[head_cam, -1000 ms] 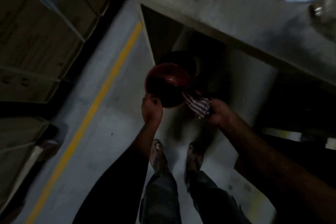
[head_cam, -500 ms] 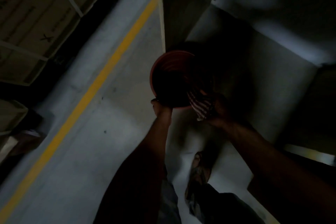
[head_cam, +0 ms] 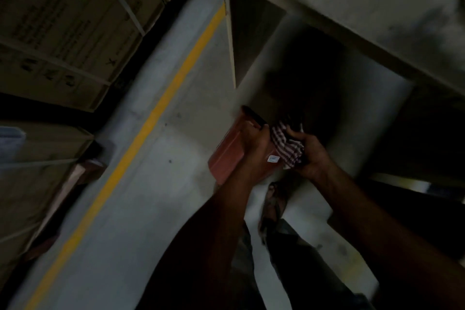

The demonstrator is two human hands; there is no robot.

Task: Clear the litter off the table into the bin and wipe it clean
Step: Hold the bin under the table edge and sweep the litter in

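2 bare forearms reaching forward and down, left hand (head_cam: 254, 143) closed around the rim of a reddish bin (head_cam: 226, 156), right hand (head_cam: 310, 151) just beside it, fingers curled around a striped cloth (head_cam: 285, 143), wrists nearly touching

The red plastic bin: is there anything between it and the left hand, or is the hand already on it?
Nothing visible stands between them. The left hand already grips the red plastic bin at its rim, tilted on its side. The right hand holds the striped cloth beside it.
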